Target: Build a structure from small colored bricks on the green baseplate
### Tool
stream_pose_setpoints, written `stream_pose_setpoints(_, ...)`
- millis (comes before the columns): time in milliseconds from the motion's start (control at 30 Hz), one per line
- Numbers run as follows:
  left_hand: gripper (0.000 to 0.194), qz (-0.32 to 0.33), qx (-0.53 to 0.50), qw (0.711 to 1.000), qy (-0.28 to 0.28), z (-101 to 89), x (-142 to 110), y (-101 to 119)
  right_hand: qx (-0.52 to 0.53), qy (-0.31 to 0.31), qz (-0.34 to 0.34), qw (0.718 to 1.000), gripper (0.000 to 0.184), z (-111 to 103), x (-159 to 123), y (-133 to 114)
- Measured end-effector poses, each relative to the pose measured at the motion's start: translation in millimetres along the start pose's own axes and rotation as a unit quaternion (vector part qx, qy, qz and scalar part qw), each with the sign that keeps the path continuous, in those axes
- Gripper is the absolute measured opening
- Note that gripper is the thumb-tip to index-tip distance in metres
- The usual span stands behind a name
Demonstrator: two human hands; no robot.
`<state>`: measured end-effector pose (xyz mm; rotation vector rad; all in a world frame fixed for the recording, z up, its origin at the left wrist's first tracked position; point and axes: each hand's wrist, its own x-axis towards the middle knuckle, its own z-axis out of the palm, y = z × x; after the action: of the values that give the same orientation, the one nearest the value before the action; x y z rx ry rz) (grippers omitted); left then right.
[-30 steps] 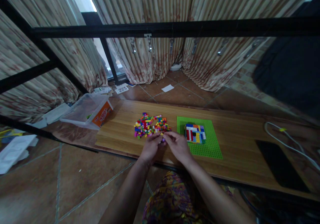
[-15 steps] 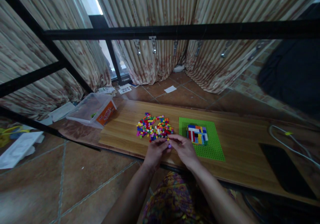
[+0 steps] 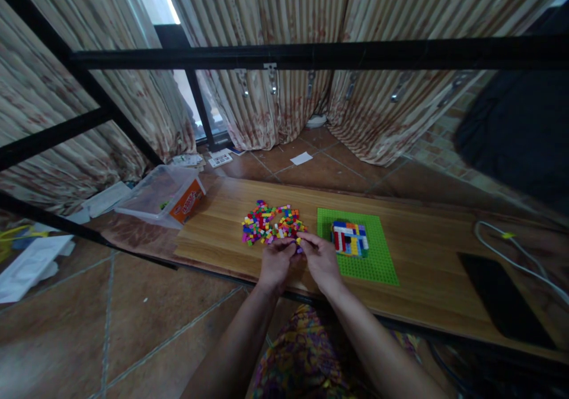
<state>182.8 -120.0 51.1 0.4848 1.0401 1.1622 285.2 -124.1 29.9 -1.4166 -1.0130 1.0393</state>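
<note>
A heap of small coloured bricks (image 3: 271,224) lies on a low wooden board (image 3: 422,268). To its right is a green baseplate (image 3: 377,257) with a flat multicoloured brick build (image 3: 349,237) on it. My left hand (image 3: 275,262) and my right hand (image 3: 320,259) meet at the heap's near edge, fingers pinched together round a small purple and yellow brick piece (image 3: 298,246). Both hands rest on the board.
A clear plastic tub with an orange label (image 3: 162,196) stands at the board's left end. A black phone (image 3: 500,295) and a white cable (image 3: 515,248) lie at the right. A black metal frame (image 3: 311,52) crosses overhead. Papers litter the tiled floor.
The hands stay together at the heap's near edge, shifting only slightly. The view has drifted a little.
</note>
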Motion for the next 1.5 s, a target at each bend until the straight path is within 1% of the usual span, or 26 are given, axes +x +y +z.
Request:
stream_pose_setpoints(133,0.022,-0.004,-0.005,1.0,0.014,1.0,3,-4,0.008,0.024,-0.007,1.0,0.028,2,2,1)
stream_pose_setpoints(233,0.014,-0.013,-0.01,1.0,0.025,0.6,5,-4,0.018,0.03,-0.015,0.999,0.029,4,3,0)
stream_pose_setpoints(333,0.008,-0.033,-0.024,0.999,0.029,-0.5,6,-2,0.032,0.032,-0.002,0.999,0.031,5,3,-1)
stream_pose_setpoints(433,0.008,-0.051,-0.04,0.998,0.028,-1.6,5,0,0.056,0.032,0.008,0.998,0.032,5,2,-2)
stream_pose_setpoints(533,0.009,-0.057,-0.048,0.997,0.021,-1.7,4,3,0.092,0.035,0.019,0.995,0.032,4,1,-2)
stream_pose_setpoints(633,0.014,-0.056,-0.035,0.998,0.01,-0.7,2,6,0.108,0.031,0.023,0.993,0.032,3,0,0)
stream_pose_setpoints(767,0.028,-0.046,0.014,0.998,-0.035,-0.2,-1,8,0.097,0.009,0.018,0.995,0.032,1,-1,0)
stream_pose_setpoints(833,0.032,-0.044,0.042,0.997,-0.056,-0.7,-3,7,0.082,0.009,0.01,0.997,0.03,-1,-2,0)
stream_pose_setpoints(900,0.034,-0.043,0.056,0.996,-0.063,-1.4,-5,4,0.067,0.005,0.006,0.998,0.028,-3,-4,-2)
stream_pose_setpoints(1000,0.035,-0.043,0.058,0.996,-0.057,-2.8,-8,-2,0.046,-0.013,0.016,0.999,0.027,-6,-8,-2)
stream_pose_setpoints(1067,0.034,-0.054,0.05,0.996,-0.051,-4.2,-12,-6,0.047,-0.018,0.033,0.998,0.028,-8,-11,-2)
stream_pose_setpoints(1233,0.034,-0.113,0.002,0.992,-0.049,-10.7,-20,-14,0.133,-0.026,0.105,0.985,0.036,-13,-20,2)
stream_pose_setpoints(1300,0.033,-0.127,-0.011,0.991,-0.042,-14.1,-22,-16,0.152,-0.026,0.119,0.981,0.038,-14,-22,2)
stream_pose_setpoints(1400,0.028,-0.127,-0.023,0.992,-0.013,-19.3,-21,-12,0.148,-0.008,0.118,0.982,0.039,-17,-24,2)
stream_pose_setpoints(1500,0.022,-0.099,-0.025,0.995,0.013,-22.8,-14,2,0.134,0.01,0.117,0.984,0.04,-19,-24,3)
